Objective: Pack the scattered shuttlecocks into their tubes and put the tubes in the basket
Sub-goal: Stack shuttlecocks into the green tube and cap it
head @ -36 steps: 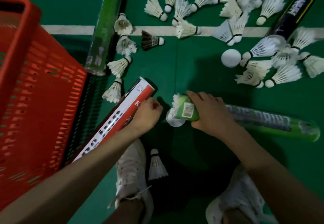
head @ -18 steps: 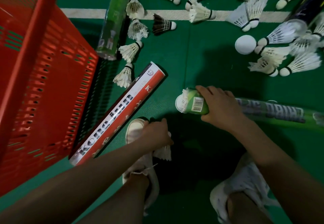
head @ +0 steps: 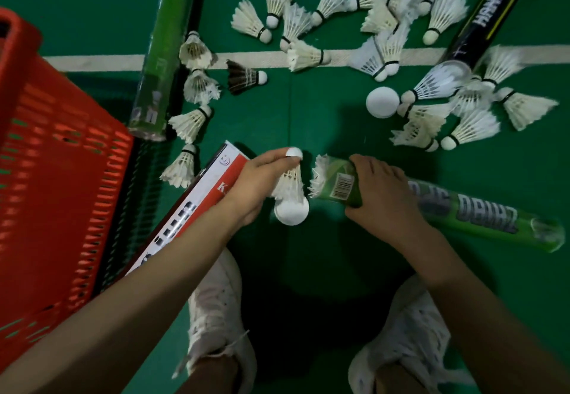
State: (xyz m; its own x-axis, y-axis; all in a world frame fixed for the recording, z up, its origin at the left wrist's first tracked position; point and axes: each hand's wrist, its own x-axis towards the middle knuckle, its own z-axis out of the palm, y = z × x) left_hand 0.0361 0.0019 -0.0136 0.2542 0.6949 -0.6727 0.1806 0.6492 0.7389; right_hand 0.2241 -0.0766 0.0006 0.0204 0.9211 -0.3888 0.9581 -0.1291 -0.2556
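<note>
Nearest the camera, two white shoes (head: 216, 304) stand on the green floor (head: 524, 171). Just beyond them the left hand (head: 251, 185) pinches a shuttlecock (head: 292, 182) up by its cork, fingers curled, with the cork pointing away and the feather skirt hanging towards a white cap (head: 291, 213) on the floor. Just to the right, the right hand (head: 382, 199) wraps round the green tube (head: 481, 213) close to its open mouth. A frayed feather skirt (head: 319, 174) already pokes out there, so the tube looks nearly full. The held shuttlecock is just beside that mouth, not yet lined up with it. It is very light and its feathers are brittle, so the hold belongs on the cork or the banded neck. I judge it has to be turned cork first and slid in gently, so the skirt nests without crushing. The tube is thin card or plastic, light and easy to roll, so steadying it near the mouth makes sense. Under the left forearm a red-and-white tube (head: 203, 196) leans against the red basket (head: 61, 162), in whose visible part I see no tubes. Farther off, loose shuttlecocks (head: 438, 81) lie scattered across the white line (head: 101, 61), with a black one (head: 243, 77), a second green tube (head: 163, 47) and a dark tube (head: 493, 7).
</note>
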